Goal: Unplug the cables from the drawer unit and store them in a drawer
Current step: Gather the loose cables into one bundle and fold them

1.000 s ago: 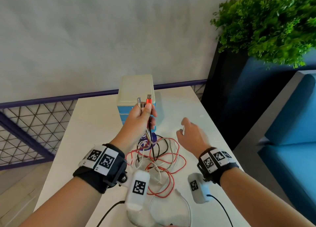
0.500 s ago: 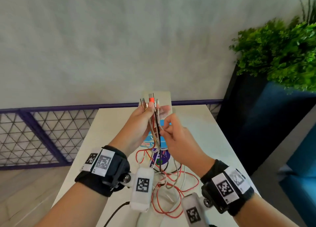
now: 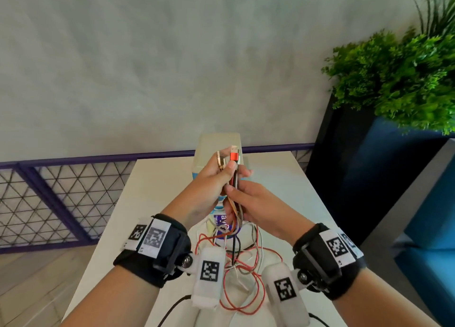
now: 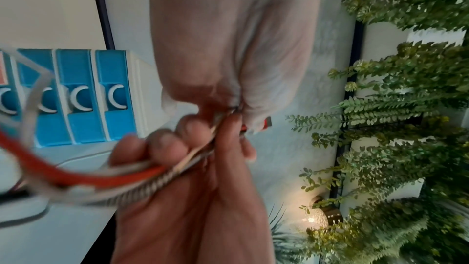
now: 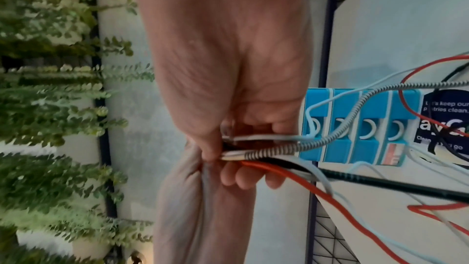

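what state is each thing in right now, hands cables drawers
left hand: grips the cable bundle just below the plugs
right hand: holds the bundle lower down
cables: unplugged, plug ends up, slack tangled on the table
drawer unit: visible drawers closed

A dark blue sticker (image 5: 443,125) lies on the table right by the blue drawers. It says "keep our" and "clean." in small white letters, then big letters "av", then "go" at the bottom. The other words on it are hidden by cables or too blurry.
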A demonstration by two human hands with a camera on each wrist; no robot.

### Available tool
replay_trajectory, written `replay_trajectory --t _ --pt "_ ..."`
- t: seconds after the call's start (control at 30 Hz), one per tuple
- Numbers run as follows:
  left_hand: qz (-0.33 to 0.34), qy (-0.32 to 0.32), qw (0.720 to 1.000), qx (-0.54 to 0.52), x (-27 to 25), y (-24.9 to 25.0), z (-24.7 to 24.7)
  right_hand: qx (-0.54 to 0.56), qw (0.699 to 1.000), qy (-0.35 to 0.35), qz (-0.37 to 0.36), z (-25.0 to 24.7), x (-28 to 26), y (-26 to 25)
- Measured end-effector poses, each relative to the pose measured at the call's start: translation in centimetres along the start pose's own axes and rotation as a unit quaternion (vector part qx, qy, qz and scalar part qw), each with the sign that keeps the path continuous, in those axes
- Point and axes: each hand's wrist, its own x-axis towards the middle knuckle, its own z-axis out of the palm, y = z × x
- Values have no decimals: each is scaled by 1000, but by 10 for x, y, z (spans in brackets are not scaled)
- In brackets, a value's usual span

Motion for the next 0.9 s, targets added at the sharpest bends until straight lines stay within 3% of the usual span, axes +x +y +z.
replay_trajectory --t 0.07,0.2,0.3,0.6,0.67,0.8,0.9 --pt "-11 -6 1000 -27 1 7 -1 -33 999 -3 -1 -1 2 -1" --pt "-25 58 994 -89 11 18 -3 -143 989 30 -9 6 11 -2" --pt "-12 96 993 -62 18 17 -4 -185 982 46 -8 11 16 1" --pt "83 148 984 62 16 6 2 -146 989 35 7 14 16 -6" --pt "77 141 985 57 16 7 2 -129 991 30 15 14 17 -7" --pt "7 104 989 -101 15 17 -1 -48 997 30 53 16 21 -9" --pt "7 121 992 -30 16 17 -1 -76 996 31 34 17 24 -9"
